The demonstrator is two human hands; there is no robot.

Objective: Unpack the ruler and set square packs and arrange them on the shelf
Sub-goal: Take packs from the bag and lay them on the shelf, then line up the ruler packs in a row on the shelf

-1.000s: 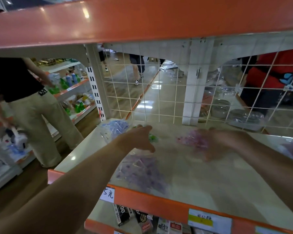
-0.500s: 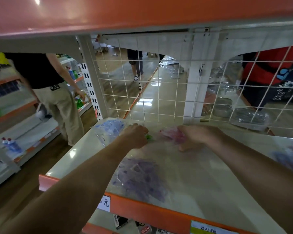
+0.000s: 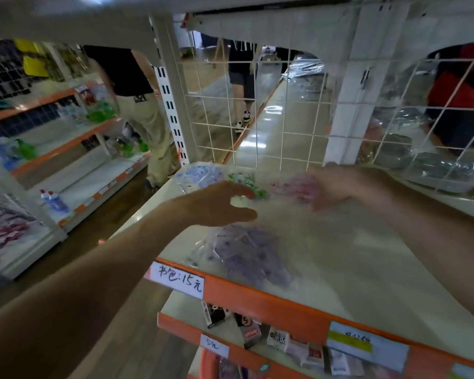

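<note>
left hand: open, thumb and fingers spread in a loose c, holding nothing, hovering just in front of the green pack.
right hand: blurred; looks open and flat, fingers toward the pink pack. whether it touches the pack i cannot tell.
packs on the shelf: blue pack, green and pink in a row near the wire mesh back; purple pack lies apart, near the orange front edge.
handling: likely light, thin clear plastic bags over stiff flat rulers and set squares; the film looks slippery and crinkly, the contents rigid with corners.
where to hold: probably best pinched at a bag edge or across the flat faces, not by loose film alone.
contents: each bag shows tinted pieces inside, too blurred to count.
lower shelf: small boxed items, unrelated.
</note>
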